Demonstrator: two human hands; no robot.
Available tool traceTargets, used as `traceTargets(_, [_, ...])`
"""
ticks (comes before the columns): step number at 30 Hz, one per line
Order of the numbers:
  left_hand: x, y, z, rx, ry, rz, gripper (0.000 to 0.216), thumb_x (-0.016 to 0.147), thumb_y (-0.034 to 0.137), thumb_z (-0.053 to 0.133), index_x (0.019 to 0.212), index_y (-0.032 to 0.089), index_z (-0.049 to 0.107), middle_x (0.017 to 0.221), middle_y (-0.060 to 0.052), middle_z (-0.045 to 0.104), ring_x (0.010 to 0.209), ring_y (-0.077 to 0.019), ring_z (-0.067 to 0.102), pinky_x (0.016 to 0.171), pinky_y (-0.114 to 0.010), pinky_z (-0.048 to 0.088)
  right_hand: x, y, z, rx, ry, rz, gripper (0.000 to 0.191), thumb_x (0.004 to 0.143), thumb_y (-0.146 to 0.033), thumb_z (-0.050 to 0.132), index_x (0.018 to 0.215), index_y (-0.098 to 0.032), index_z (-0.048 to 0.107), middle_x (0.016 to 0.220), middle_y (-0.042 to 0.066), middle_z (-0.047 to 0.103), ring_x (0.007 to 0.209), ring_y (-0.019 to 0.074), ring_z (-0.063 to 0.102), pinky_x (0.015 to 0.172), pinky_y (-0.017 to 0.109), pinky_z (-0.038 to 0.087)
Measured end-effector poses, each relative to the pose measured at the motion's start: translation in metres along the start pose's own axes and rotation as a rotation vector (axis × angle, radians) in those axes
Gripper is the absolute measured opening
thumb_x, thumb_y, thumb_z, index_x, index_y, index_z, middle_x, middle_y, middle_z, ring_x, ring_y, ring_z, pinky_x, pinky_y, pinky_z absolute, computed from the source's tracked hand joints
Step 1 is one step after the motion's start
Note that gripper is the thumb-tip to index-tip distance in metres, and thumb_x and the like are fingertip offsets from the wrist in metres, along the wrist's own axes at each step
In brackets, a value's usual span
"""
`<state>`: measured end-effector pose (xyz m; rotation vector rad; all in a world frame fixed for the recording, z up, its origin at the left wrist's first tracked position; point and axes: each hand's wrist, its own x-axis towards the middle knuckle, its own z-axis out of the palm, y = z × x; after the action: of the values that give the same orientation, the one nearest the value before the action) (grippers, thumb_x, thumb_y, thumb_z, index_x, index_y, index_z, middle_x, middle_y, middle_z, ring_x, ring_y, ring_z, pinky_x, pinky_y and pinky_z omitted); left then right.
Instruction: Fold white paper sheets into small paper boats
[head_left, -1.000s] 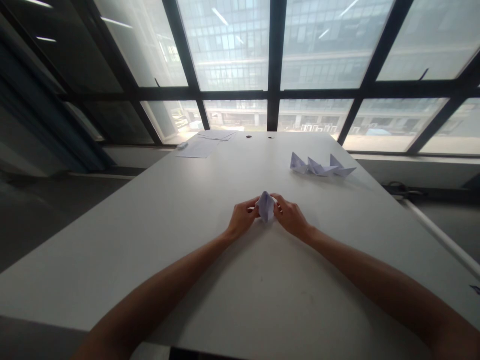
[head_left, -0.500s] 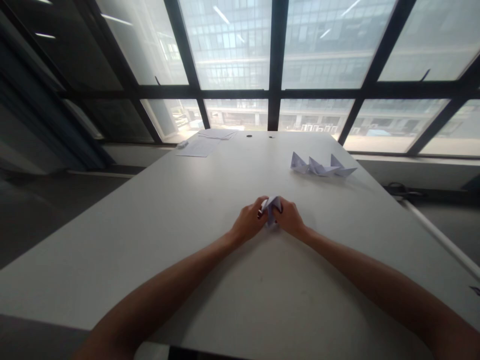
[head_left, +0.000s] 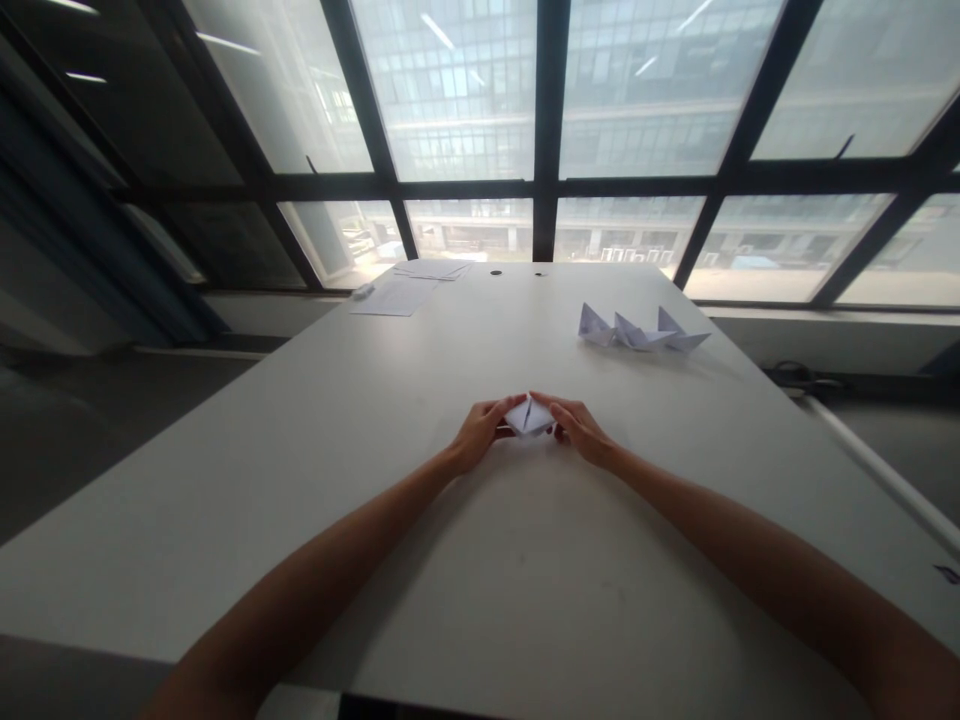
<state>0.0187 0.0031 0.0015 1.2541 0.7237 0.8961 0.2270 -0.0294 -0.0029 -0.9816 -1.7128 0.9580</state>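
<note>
While our left hand (head_left: 478, 434) and right hand (head_left: 585, 432) clamp their fingers on a folded paper diamond (head_left: 539, 419), we cannot see inside its slit (head_left: 527, 412).

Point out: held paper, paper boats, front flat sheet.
Held paper (head_left: 534, 418): head view, middle of its folded face.
Paper boats (head_left: 632, 337): head view, folded side near mid-group.
Front flat sheet (head_left: 393, 298): head view, middle of its surface.

I observe a white tabletop (head_left: 525, 570). Far left: paper sheets (head_left: 391, 298), with a small pale item (head_left: 363, 292) at their edge. Far right: folded paper boats (head_left: 637, 337), grouped closely.
</note>
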Motion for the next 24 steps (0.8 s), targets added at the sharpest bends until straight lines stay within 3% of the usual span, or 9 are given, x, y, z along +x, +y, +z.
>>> traceTargets(3, [-0.001,0.001,0.002,0.145,0.091,0.027,0.053,0.080,0.049,0.072,0.116,0.011,0.072,0.099,-0.011,0.073,0.082,-0.0187,0.066,0.077,-0.033,0.054,0.002,-0.002,0.003,-0.027,0.034,0.002,0.052,0.093,-0.050,0.046,0.124,-0.015,0.068,0.081,0.003,0.067,0.060,0.0124,0.053,0.055,0.024,0.043])
traceTargets(8, [-0.001,0.003,0.004,0.359,0.102,0.152,0.066,0.072,0.042,0.080,0.131,0.016,0.063,0.085,-0.003,0.071,0.067,-0.0122,0.060,0.060,-0.022,0.047,0.008,0.006,0.007,-0.039,0.158,0.030,0.046,0.082,-0.044,0.064,0.114,-0.012,0.071,0.064,-0.003,0.055,0.057,0.0101,0.044,0.052,0.021,0.035])
traceTargets(12, [0.002,0.002,0.003,0.378,0.095,0.131,0.044,0.079,0.050,0.071,0.102,0.013,0.076,0.081,-0.005,0.072,0.068,-0.0136,0.061,0.059,-0.022,0.045,0.009,0.006,0.005,-0.038,0.123,0.066,0.034,0.080,-0.046,0.065,0.074,-0.014,0.071,0.061,-0.001,0.055,0.057,0.0108,0.044,0.051,0.022,0.033])
traceTargets(15, [0.003,0.002,0.003,0.337,0.123,0.109,0.041,0.078,0.052,0.072,0.086,0.012,0.077,0.075,-0.004,0.071,0.066,-0.0140,0.060,0.060,-0.023,0.045,0.009,0.002,0.005,0.001,0.172,0.080,0.034,0.078,-0.047,0.067,0.067,-0.015,0.068,0.062,-0.001,0.057,0.059,0.0115,0.046,0.053,0.023,0.034])
traceTargets(20, [0.003,0.002,0.003,0.148,0.157,0.078,0.040,0.075,0.049,0.076,0.093,0.013,0.078,0.084,-0.006,0.074,0.072,-0.0164,0.063,0.071,-0.028,0.050,0.009,-0.001,0.007,0.103,0.249,0.102,0.034,0.076,-0.049,0.069,0.068,-0.015,0.069,0.061,-0.001,0.056,0.057,0.0109,0.044,0.050,0.023,0.033])
traceTargets(24, [0.007,0.001,-0.004,-0.035,0.259,0.091,0.038,0.072,0.046,0.080,0.091,0.013,0.077,0.090,-0.008,0.074,0.080,-0.0182,0.065,0.079,-0.032,0.052,0.010,0.005,0.003,0.180,0.398,0.140,0.033,0.074,-0.049,0.070,0.068,-0.016,0.068,0.054,-0.004,0.047,0.049,0.0091,0.038,0.045,0.023,0.029])
